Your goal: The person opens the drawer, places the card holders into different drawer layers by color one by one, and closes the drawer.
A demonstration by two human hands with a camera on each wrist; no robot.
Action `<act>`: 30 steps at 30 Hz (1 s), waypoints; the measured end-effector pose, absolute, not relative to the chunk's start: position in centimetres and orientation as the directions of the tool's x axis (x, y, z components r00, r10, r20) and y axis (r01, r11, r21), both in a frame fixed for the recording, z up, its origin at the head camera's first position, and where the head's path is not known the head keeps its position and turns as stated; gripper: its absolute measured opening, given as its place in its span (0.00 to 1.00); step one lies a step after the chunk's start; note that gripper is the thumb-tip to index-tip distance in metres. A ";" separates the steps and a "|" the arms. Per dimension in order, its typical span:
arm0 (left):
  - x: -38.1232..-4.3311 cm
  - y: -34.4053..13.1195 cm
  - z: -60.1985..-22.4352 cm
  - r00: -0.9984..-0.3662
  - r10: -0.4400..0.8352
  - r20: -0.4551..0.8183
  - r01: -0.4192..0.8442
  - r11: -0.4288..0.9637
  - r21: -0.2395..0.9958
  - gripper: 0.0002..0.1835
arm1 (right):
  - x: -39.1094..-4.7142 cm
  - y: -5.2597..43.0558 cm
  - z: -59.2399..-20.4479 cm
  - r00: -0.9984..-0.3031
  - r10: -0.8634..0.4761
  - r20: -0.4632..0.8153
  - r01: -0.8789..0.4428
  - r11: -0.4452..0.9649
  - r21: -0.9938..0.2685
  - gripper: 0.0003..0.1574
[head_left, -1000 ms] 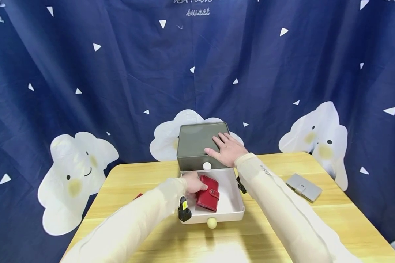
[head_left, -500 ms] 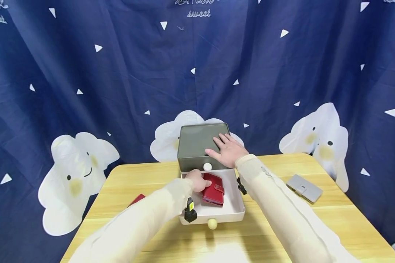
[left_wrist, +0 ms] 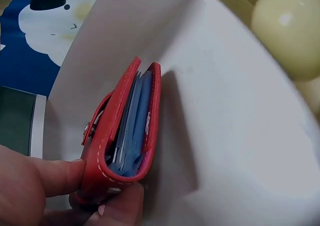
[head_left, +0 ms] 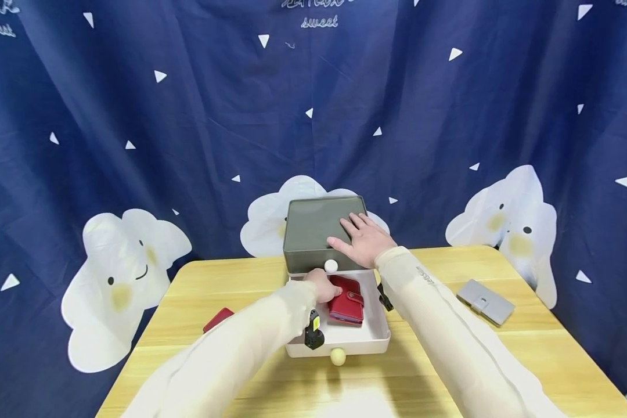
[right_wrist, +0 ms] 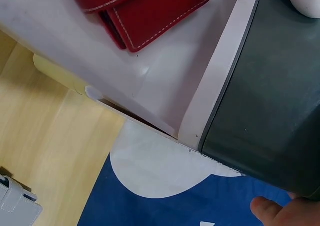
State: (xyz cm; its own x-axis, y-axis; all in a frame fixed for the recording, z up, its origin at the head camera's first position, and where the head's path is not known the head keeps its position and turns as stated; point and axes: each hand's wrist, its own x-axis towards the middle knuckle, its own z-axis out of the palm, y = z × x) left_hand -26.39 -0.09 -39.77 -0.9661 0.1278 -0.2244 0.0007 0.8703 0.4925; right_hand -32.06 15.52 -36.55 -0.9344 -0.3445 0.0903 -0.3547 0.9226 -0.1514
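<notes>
My left hand (head_left: pixel 321 285) pinches a red card wallet (head_left: pixel 347 299) by its spine end, inside the pulled-out white drawer (head_left: pixel 378 331). In the left wrist view the thumb is on one side of the wallet (left_wrist: pixel 102 151) and fingers are on the other. Clear card sleeves show between its stitched covers, and a snap strap sits on one face. Fingers spread, my right hand (head_left: pixel 364 241) rests flat on top of the dark grey-green drawer box (head_left: pixel 319 223). Only a fingertip or two of it (right_wrist: pixel 285 211) shows in the right wrist view.
A white knob (head_left: pixel 331 266) is on the upper drawer front, a pale yellow knob (head_left: pixel 338 356) on the open drawer. On the wooden table (head_left: pixel 230 284), a grey wallet (head_left: pixel 486 302) lies right and a red item (head_left: pixel 218 318) left, partly behind my sleeve. A blue curtain (head_left: pixel 313 145) hangs behind.
My left hand has moved to the right within the drawer, carrying the red card wallet along. More of the red item on the left shows now. The right hand stays on the box.
</notes>
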 end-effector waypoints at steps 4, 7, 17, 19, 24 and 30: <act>-26.6 0.4 -40.2 -0.957 0.092 -0.276 -0.072 0.844 0.532 0.18 | -32.2 15.6 -36.9 -0.933 -0.348 0.087 -0.357 0.923 -0.142 0.57; -26.6 0.7 -40.6 -0.950 0.064 -0.306 -0.126 0.816 0.565 0.17 | -32.2 15.7 -37.0 -0.935 -0.343 0.088 -0.353 0.924 -0.145 0.57; -26.1 1.5 -41.2 -0.952 0.042 -0.305 -0.126 0.849 0.513 0.22 | -32.4 15.8 -37.3 -0.935 -0.338 0.103 -0.351 0.923 -0.155 0.57; -26.1 1.7 -41.3 -0.955 0.042 -0.293 -0.115 0.859 0.498 0.23 | -32.4 15.8 -37.3 -0.934 -0.340 0.105 -0.353 0.922 -0.156 0.57; -26.2 2.2 -41.9 -0.957 0.034 -0.288 -0.131 0.834 0.536 0.24 | -32.2 15.7 -37.1 -0.934 -0.339 0.114 -0.354 0.922 -0.154 0.56; -26.5 2.3 -42.2 -0.960 0.029 -0.280 -0.135 0.827 0.546 0.25 | -32.0 15.5 -36.7 -0.933 -0.343 0.108 -0.356 0.922 -0.151 0.55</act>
State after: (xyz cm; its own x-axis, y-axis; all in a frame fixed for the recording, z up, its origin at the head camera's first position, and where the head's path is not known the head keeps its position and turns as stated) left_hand -26.53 2.33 -42.24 -0.9596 0.0288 -0.2799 -0.1345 0.8267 0.5463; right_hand -32.00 15.55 -36.75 -0.9332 -0.3427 0.1082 -0.3561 0.9222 -0.1505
